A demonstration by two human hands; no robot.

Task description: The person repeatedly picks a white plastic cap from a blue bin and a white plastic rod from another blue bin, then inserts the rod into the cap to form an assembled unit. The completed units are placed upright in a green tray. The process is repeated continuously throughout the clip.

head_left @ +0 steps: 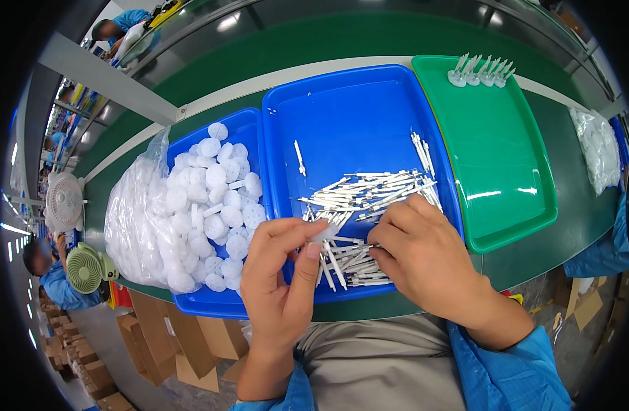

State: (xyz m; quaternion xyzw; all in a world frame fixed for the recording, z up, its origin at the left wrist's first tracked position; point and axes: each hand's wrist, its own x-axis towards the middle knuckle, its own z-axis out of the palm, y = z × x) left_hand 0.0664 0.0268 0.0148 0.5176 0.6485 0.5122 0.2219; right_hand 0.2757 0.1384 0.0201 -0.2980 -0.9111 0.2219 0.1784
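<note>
Two bare hands work at the near edge of the middle blue tray (355, 123) in the head view, both forearms rising from below in blue sleeves (513, 366). The left hand (277, 284), at that tray's near left corner, stands upright with its palm turned inward, thumb and index finger pinching a small translucent white piece (326, 233) above the tray's contents. Over the near right part of the tray, the right hand (431, 264) is back-up, fingers bent and thumb close to them; whether it grips anything I cannot tell. Inside the middle tray, many slim white rods (369, 192) lie heaped in its near half, with a few toward its right wall and one alone on its left side. Left of it, another blue tray (191, 303) bears a pile of white discs (232, 192) and a clear bag (133, 212) of more. Right of it, a green tray (513, 171) holds a row of translucent stemmed pieces (482, 73) at its far end.
</note>
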